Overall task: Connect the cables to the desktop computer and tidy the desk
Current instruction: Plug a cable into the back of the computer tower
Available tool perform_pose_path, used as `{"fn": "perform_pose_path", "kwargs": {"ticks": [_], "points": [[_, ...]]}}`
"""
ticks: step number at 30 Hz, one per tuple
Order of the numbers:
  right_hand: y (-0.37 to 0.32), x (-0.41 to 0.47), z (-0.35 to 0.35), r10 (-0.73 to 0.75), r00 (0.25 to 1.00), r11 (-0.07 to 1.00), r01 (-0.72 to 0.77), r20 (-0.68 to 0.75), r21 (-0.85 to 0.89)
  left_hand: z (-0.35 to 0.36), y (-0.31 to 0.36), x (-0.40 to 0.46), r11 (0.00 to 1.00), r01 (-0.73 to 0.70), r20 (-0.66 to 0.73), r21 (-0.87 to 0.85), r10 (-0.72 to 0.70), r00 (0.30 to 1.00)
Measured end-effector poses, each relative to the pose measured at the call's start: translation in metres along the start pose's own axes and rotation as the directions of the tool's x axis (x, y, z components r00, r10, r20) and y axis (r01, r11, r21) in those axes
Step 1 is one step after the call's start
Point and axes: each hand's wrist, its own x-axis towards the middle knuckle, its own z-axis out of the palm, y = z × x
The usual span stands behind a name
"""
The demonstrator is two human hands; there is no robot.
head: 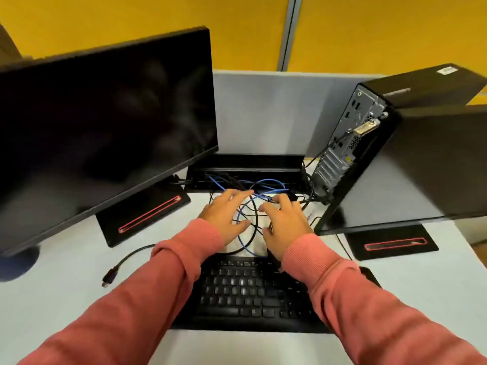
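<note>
Both hands, left hand (pixel 226 210) and right hand (pixel 286 221), rest spread and empty-gripped on the cable tangle (pixel 250 219), between keyboard (pixel 247 291) and computer (pixel 369 143). Cables look light, floppy, snag-prone; best held by their plugs.

this is an office cubicle. a grey partition panel (pixel 263 109) closes off the far side of a pale desk (pixel 66 272), with yellow wall panels (pixel 158 19) beyond. a monitor (pixel 105 122) stands at left, a desktop tower (pixel 369 154) at right and a keyboard (pixel 247 293) near, with what seems a cable tray (pixel 247 164) along the far edge.
</note>
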Motion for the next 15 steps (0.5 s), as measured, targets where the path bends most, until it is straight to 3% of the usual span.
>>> {"fn": "perform_pose_path", "kwargs": {"ticks": [4, 7, 10, 15], "points": [[0.015, 0.014, 0.028, 0.143, 0.989, 0.989, -0.142, -0.044, 0.036, 0.026, -0.006, 0.01, 0.974, 0.145, 0.006, -0.175, -0.146, 0.989], [0.027, 0.025, 0.049, 0.129, 0.989, 0.971, -0.11, -0.077, 0.21, 0.041, -0.014, 0.017, 0.948, 0.161, -0.111, -0.276, -0.198, 0.974], [0.036, 0.036, 0.068, 0.07, 0.984, 0.947, -0.013, -0.165, 0.321, 0.054, -0.027, 0.024, 0.922, 0.107, -0.23, -0.371, -0.203, 0.952], [0.041, 0.046, 0.084, -0.006, 0.941, 0.931, 0.128, -0.337, 0.342, 0.06, -0.032, 0.025, 0.857, -0.085, -0.383, -0.509, -0.137, 0.913]]}}
